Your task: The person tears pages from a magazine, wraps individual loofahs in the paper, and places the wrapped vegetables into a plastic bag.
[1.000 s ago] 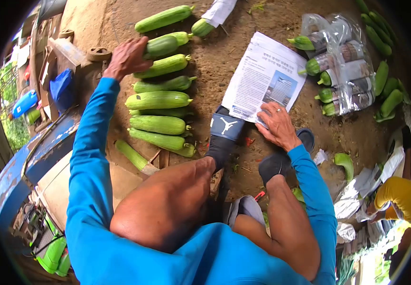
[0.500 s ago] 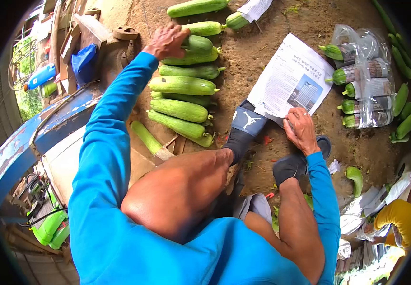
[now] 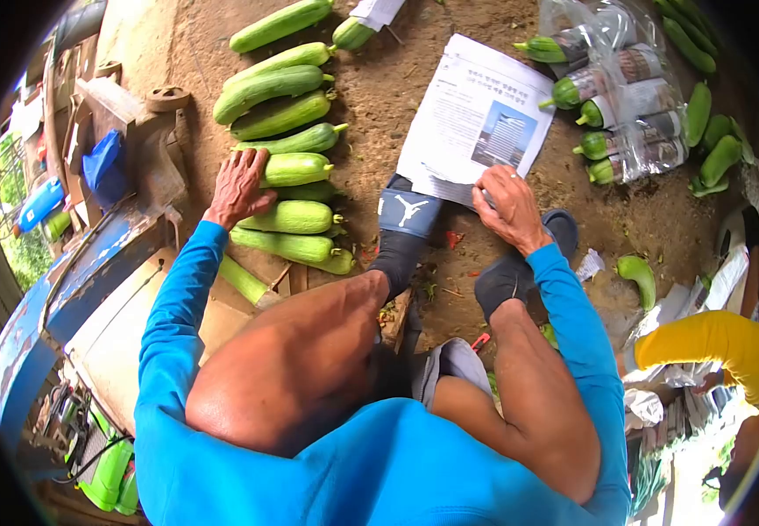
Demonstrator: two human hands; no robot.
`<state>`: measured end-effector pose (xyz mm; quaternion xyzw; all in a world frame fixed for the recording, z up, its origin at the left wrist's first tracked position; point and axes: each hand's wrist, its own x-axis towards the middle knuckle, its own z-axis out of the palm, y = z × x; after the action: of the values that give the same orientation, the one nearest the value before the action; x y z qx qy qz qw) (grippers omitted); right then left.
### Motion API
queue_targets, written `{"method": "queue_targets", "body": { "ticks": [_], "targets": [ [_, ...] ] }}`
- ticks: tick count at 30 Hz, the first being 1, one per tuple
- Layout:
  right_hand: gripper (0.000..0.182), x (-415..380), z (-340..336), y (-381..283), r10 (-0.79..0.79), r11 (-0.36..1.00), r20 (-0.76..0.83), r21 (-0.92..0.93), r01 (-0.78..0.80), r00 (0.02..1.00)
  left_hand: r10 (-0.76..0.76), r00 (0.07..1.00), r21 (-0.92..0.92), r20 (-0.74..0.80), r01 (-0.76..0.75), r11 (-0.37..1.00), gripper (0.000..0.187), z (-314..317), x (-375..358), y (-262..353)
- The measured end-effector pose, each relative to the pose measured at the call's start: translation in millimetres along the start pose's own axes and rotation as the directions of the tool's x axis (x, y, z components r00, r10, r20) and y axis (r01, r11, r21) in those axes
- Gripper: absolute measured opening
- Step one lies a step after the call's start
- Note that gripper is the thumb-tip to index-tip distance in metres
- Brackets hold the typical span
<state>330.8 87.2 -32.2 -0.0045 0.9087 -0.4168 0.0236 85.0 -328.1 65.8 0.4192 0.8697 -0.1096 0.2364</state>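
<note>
My left hand [image 3: 241, 187] rests on the left end of a green squash [image 3: 296, 169] in a row lying on the ground, its fingers spread over that end. Above it lie several more squashes, among them a thick one [image 3: 273, 91]. My right hand [image 3: 504, 203] is at the lower edge of a printed sheet [image 3: 471, 114], its fingers curled together by the paper's edge. The sheet lies over the toe side of a dark sandal strap [image 3: 410, 212].
Paper-wrapped squashes in clear plastic [image 3: 629, 114] lie at the upper right, loose squashes [image 3: 719, 162] beside them. Another person's yellow sleeve [image 3: 704, 342] reaches in at the lower right. A blue curved metal frame [image 3: 38, 307] stands at the left.
My left hand has moved down the row from the upper squashes to a middle one. My right hand remains at the sheet's lower edge. The view has shifted.
</note>
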Motion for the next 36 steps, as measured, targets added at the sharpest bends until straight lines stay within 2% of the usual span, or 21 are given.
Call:
{"method": "queue_targets", "body": {
  "ticks": [1,3,7,9,11,12,13,15,17,20,21,23,27,29,30,32,33,35,36],
  "targets": [
    [0.011,1,1,1,-0.014,1.0,-0.005,0.001,0.014,1.0,0.009,1.0,-0.002,-0.003,-0.009,1.0,0.076,-1,2,-3],
    [0.011,-1,1,0,-0.018,1.0,-0.017,-0.007,0.018,1.0,0.061,0.992,-0.002,0.11,-0.061,0.998,0.075,-10,12,-9],
    [0.014,-6,0,-5,-0.103,0.985,-0.013,-0.143,0.1,0.995,0.033,0.99,-0.198,0.136,-0.006,0.98,0.072,-43,34,22],
    [0.014,-8,-2,-10,-0.104,0.982,0.031,-0.155,0.107,0.994,0.126,0.992,-0.308,0.006,-0.119,0.944,0.071,-58,57,51],
    [0.013,-6,-1,-13,-0.134,0.982,-0.007,-0.137,0.132,0.991,0.187,0.973,-0.405,-0.133,-0.226,0.886,0.062,-70,84,89],
    [0.013,-6,1,-14,-0.138,0.98,-0.018,-0.15,0.133,0.99,0.229,0.969,-0.426,-0.094,-0.247,0.87,0.057,-74,100,107],
    [0.012,-6,3,-15,-0.143,0.978,-0.026,-0.155,0.137,0.989,0.246,0.964,-0.419,0.099,-0.184,0.889,0.063,-84,117,126],
    [0.013,-1,-2,-22,-0.137,0.977,-0.022,-0.17,0.131,0.99,0.344,0.93,-0.41,0.127,-0.267,0.872,0.057,-79,146,158],
    [0.014,-1,-5,-28,-0.126,0.979,-0.017,-0.164,0.122,0.992,0.429,0.898,-0.386,0.101,-0.362,0.848,0.056,-68,170,188],
    [0.018,-2,-6,-33,-0.106,0.974,0.006,-0.202,0.105,0.994,0.477,0.873,-0.374,0.104,-0.41,0.832,0.058,-54,191,213],
    [0.018,-2,-5,-33,-0.107,0.974,0.012,-0.201,0.107,0.994,0.475,0.874,-0.379,0.104,-0.406,0.831,0.058,-49,193,215],
    [0.017,-2,-5,-31,-0.09,0.962,-0.014,-0.259,0.084,0.996,0.543,0.84,-0.379,0.013,-0.498,0.78,0.058,-40,197,219],
    [0.015,0,-11,-25,-0.091,0.951,-0.043,-0.3,0.074,0.995,0.602,0.798,-0.357,0.025,-0.555,0.751,0.056,-29,199,212],
    [0.014,1,-11,-21,-0.136,0.945,-0.128,-0.314,0.09,0.982,0.603,0.796,-0.338,0.049,-0.555,0.76,0.054,-26,200,206],
    [0.012,3,-11,-18,-0.09,0.957,-0.103,-0.283,0.058,0.991,0.584,0.809,-0.379,0.063,-0.522,0.764,0.053,-26,202,203],
    [0.011,9,-10,-11,-0.099,0.964,-0.129,-0.257,0.063,0.987,0.525,0.843,-0.476,0.116,-0.417,0.774,0.052,-25,199,198],
    [0.01,13,-9,-7,-0.107,0.97,-0.153,-0.233,0.069,0.982,0.524,0.843,-0.47,0.118,-0.417,0.777,0.052,-24,197,193],
    [0.011,26,-13,0,-0.083,0.983,-0.171,-0.177,0.052,0.982,0.386,0.914,-0.485,-0.126,-0.396,0.779,0.051,-13,190,179],
    [0.013,32,-14,6,-0.032,0.99,-0.143,-0.143,0.012,0.989,0.369,0.923,-0.49,-0.108,-0.373,0.788,0.052,-7,187,173]
  ]
}}
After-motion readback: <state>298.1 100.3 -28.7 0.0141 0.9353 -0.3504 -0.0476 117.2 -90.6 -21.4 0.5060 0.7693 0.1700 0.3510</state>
